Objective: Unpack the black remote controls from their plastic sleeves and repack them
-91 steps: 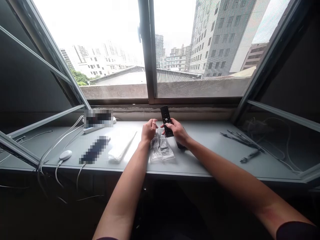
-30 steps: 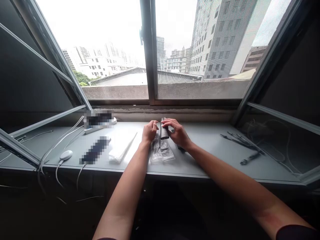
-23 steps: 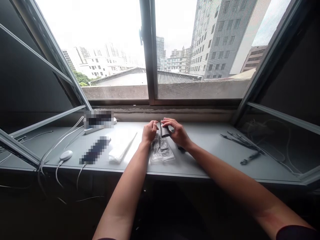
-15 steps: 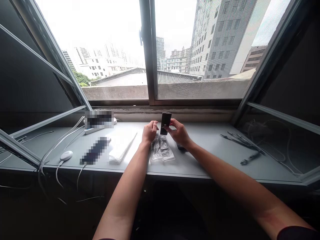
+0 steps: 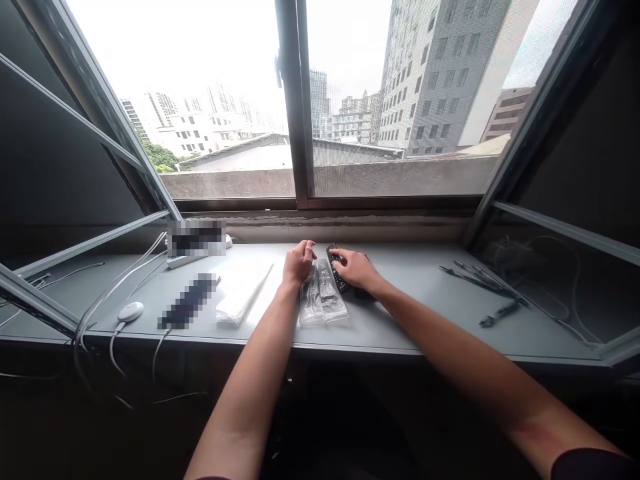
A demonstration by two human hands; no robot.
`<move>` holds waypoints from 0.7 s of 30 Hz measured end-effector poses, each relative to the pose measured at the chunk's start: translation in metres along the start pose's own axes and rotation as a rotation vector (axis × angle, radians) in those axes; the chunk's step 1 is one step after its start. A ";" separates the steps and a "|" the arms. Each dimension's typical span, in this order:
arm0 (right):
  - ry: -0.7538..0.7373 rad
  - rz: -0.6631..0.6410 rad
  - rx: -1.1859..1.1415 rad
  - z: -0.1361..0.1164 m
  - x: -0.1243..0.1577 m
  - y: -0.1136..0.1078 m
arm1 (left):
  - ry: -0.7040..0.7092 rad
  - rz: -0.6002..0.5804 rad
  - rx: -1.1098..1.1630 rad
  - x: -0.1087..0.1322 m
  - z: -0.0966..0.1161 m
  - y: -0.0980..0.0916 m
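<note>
On the grey window sill (image 5: pixel 410 313) | black remote control (image 5: pixel 333 261) judged light, stiff, best taken by its long edges | fingers of right hand (image 5: pixel 357 270) laid over it, grip unclear | left hand (image 5: pixel 299 262) loosely curled beside clear plastic bag (image 5: pixel 323 297)

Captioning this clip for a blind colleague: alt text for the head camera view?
A right hand rests on a black remote control on a grey window ledge, beside clear plastic packaging holding dark items; the left hand sits just left of the packaging. Open windows overlook city buildings.
</note>
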State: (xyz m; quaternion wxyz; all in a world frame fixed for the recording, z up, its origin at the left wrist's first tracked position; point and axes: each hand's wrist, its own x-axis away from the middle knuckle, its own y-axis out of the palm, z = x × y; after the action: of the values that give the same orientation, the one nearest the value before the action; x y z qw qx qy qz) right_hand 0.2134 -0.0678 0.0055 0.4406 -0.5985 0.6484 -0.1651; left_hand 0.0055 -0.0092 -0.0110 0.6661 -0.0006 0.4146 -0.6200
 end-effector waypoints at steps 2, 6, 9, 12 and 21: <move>-0.013 -0.027 0.042 0.002 0.000 0.002 | 0.002 0.000 0.004 0.000 0.000 0.000; -0.045 -0.082 0.151 0.005 -0.001 0.003 | 0.017 0.000 0.011 0.000 0.002 0.000; -0.042 -0.072 0.241 0.008 -0.001 0.002 | 0.025 0.002 0.015 0.001 0.003 -0.001; -0.038 -0.052 0.267 0.011 -0.002 0.003 | 0.024 0.003 0.005 0.001 0.004 -0.001; -0.082 0.014 0.181 0.017 -0.002 0.018 | 0.010 -0.008 0.002 0.000 0.001 0.000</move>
State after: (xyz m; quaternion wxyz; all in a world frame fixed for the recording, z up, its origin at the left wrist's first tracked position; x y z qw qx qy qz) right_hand 0.2151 -0.0566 -0.0163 0.5203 -0.5580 0.6163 -0.1952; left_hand 0.0063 -0.0098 -0.0102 0.6614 0.0015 0.4172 -0.6233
